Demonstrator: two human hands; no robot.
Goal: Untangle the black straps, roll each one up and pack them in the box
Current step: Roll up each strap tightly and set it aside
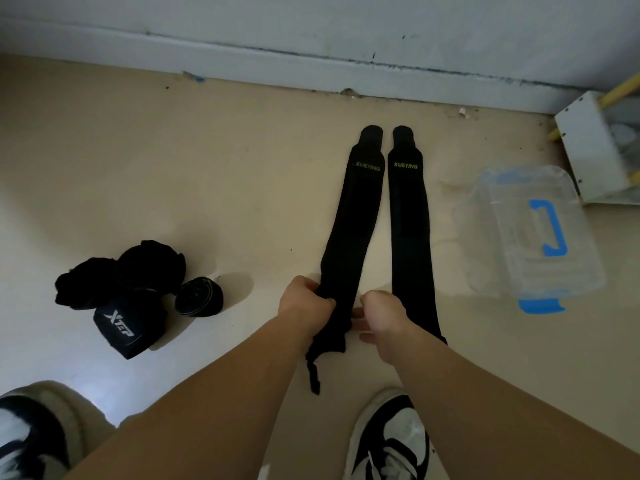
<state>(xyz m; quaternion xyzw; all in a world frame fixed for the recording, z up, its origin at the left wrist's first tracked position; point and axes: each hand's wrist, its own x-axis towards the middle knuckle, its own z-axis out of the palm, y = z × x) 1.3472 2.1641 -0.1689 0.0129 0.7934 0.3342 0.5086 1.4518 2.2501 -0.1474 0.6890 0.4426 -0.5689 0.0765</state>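
The clear box (530, 233) sits mid-right, contents indistinct. At centre, the left strap (349, 230) and right strap (412, 237) lie flat. The left hand (306, 301) grips the left strap's near end; the right hand (384, 317) touches it, grip unclear.

The tan floor (173, 168) has two long black straps stretched out side by side, the left strap (349, 220) and the right strap (410, 237). A heap of rolled black straps (138, 289) lies to their left. A clear box (502, 209) sits to their right.
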